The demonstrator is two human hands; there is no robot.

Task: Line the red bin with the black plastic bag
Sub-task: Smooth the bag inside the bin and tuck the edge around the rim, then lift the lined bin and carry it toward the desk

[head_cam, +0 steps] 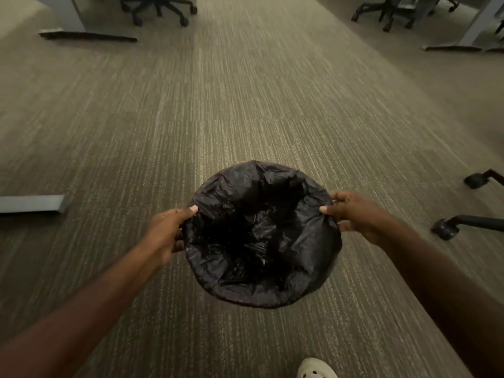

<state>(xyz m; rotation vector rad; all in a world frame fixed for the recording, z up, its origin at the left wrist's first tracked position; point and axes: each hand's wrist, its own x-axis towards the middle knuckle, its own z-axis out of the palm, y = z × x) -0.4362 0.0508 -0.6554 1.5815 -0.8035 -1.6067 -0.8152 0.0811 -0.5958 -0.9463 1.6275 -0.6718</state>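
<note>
The black plastic bag (263,236) sits at the lower centre of the view, its mouth spread open in a rough circle and its edge folded outward all the way round. The red bin itself is not visible; the bag covers whatever lies beneath its rim. Striped carpet (245,105) lies open on every side of the bag, with the widest clear run toward 12 o'clock.

Obstacles stand at the margins: a grey desk foot (32,203) at 9 o'clock, two chair casters (447,227) at 3 o'clock, an office chair base (161,8) at 11 o'clock and further chair bases (392,12) at 1 o'clock. A light-coloured shoe (316,369) sits at 6 o'clock, just below the bag.

The left hand (169,230) grips the bag's rim at 9 o'clock, thumb on top and fingers curled under. The right hand (351,214) grips the rim at 3 o'clock in the same manner. Both forearms are extended and the hands are held well apart, one at each side of the opening.

No legible writing or brand mark appears.
</note>
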